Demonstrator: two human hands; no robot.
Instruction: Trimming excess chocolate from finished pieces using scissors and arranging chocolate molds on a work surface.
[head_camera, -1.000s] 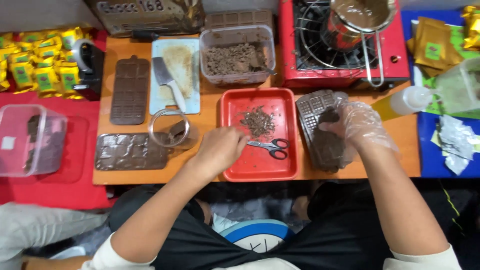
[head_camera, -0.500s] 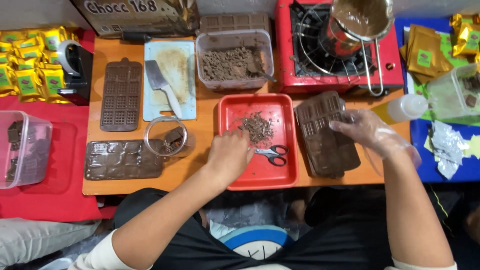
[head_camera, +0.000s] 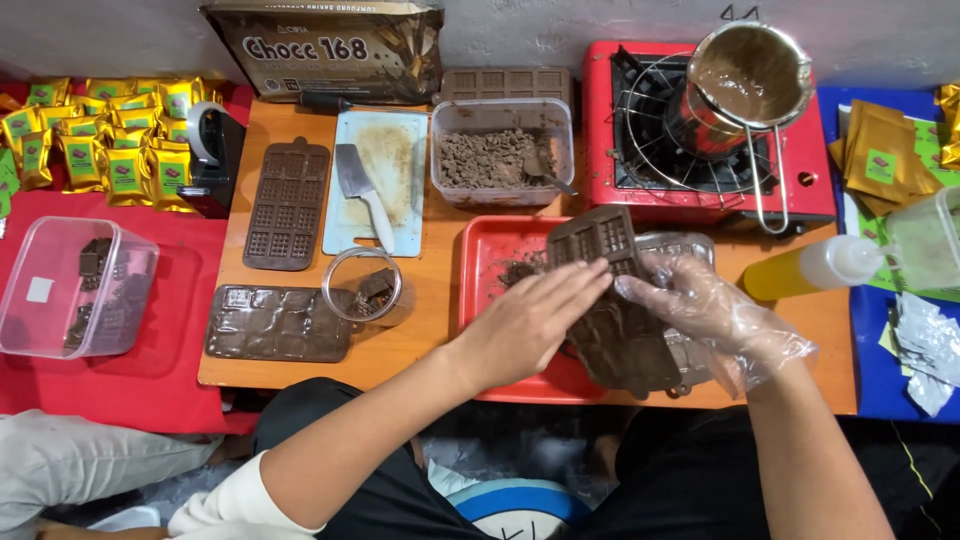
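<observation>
Fingers (head_camera: 575, 285) of the bare left hand (head_camera: 525, 325) are stretched flat and lie on top of a brown chocolate mould (head_camera: 615, 300), pressing on it without closing around it. On the other side, the right hand (head_camera: 700, 305), which wears a thin clear plastic glove, has its fingers bent on the right edge of the same mould and grasps it. The mould is tilted and sits over the right part of a red tray (head_camera: 490, 250), on the orange table (head_camera: 440, 330). Some chocolate crumbs (head_camera: 518, 270) lie in the tray just beside the mould.

To the left, a small glass jar (head_camera: 365, 287) with chocolate pieces stands near a flat mould (head_camera: 278, 323). Farther away are a white cutting board (head_camera: 385, 180) with a cleaver (head_camera: 360, 190), a clear box of chopped chocolate (head_camera: 495, 155), and a red gas stove (head_camera: 700, 150) with a metal pot of melted chocolate (head_camera: 745, 80).
</observation>
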